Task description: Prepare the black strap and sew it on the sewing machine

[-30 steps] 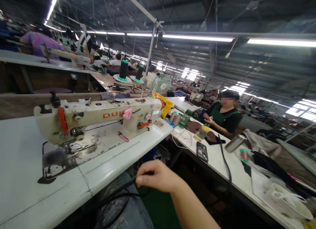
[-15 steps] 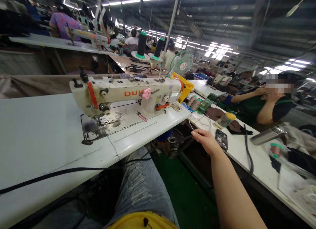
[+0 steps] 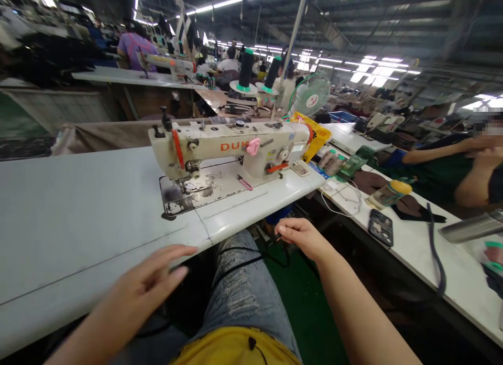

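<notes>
Both hands are held low in front of the body, at the near edge of a white sewing table (image 3: 78, 207). With the right hand (image 3: 301, 238) closed narrowly, the end of a thin black strap (image 3: 271, 243) is pinched between thumb and fingertips just below the table's edge. From that pinch the strap is looped down and carried leftward across a knee in ripped blue jeans (image 3: 236, 286). The left hand (image 3: 149, 286) is kept open, fingers stretched and loosely spread, with nothing gripped. Its fingertips are placed just beside the table edge, well apart from the right hand. A yellow garment (image 3: 236, 349) is seen at the lap below. On the table, beyond the hands, a cream industrial sewing machine (image 3: 236, 147) with orange lettering is set, and a pink clip (image 3: 252, 146) is fixed to its front. Behind it, two dark thread cones (image 3: 246, 68) are stood upright on a stand, near a small green-rimmed fan (image 3: 312, 95). To the right, a neighbouring table (image 3: 412, 265) is laid with a phone (image 3: 380, 227), a yellow-capped bottle (image 3: 387, 193), a steel flask (image 3: 471, 227) lying on its side and another dark strap (image 3: 436, 249). A co-worker's arm (image 3: 436, 155) is rested at its far side.
</notes>
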The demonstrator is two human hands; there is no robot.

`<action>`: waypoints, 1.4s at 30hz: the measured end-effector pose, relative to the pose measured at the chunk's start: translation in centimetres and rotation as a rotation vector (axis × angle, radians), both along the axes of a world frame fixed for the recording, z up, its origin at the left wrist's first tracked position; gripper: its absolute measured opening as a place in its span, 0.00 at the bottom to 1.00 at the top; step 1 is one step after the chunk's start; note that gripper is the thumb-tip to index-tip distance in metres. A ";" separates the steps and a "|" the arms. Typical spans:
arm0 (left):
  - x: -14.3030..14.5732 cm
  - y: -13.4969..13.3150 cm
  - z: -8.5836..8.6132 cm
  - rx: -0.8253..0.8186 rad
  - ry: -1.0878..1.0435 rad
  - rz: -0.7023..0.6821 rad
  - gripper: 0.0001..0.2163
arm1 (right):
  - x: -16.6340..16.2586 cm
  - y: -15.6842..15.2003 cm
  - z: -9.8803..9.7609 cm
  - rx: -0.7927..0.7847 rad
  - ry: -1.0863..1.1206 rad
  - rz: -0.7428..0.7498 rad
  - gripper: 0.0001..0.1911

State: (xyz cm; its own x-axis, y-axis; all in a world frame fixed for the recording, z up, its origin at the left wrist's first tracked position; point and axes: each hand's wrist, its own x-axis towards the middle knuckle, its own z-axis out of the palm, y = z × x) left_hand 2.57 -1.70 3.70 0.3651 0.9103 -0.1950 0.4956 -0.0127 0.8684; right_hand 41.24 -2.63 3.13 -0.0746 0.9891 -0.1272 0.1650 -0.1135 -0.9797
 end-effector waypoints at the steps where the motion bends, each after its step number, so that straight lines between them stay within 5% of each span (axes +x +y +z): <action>1: 1.5 -0.1 -0.4 -0.099 -0.039 -0.114 0.28 | -1.1 0.1 0.1 -0.008 0.008 0.055 0.25; 5: 7.2 -0.6 -2.1 -0.261 -0.324 -0.293 0.32 | -4.7 0.5 0.5 0.015 0.009 0.239 0.25; 8: 8.7 -0.6 -3.0 -0.284 -0.387 -0.315 0.21 | -4.9 1.0 0.3 0.060 -0.088 0.281 0.24; 19: 5.3 -0.8 -5.6 -0.578 -0.275 -0.226 0.23 | 0.5 1.4 -2.0 -0.002 -0.254 0.096 0.21; 42: 5.3 -0.4 -7.4 -0.606 -0.255 -0.230 0.29 | 1.8 2.1 -3.4 0.056 -0.301 0.062 0.18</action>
State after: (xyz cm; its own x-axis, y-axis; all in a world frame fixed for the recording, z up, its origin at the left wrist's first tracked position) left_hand 7.83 -2.08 -3.73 0.6374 0.5624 -0.5268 0.3176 0.4312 0.8445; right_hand 43.02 -0.56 -0.23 -0.1023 0.9899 -0.0981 0.4539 -0.0413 -0.8901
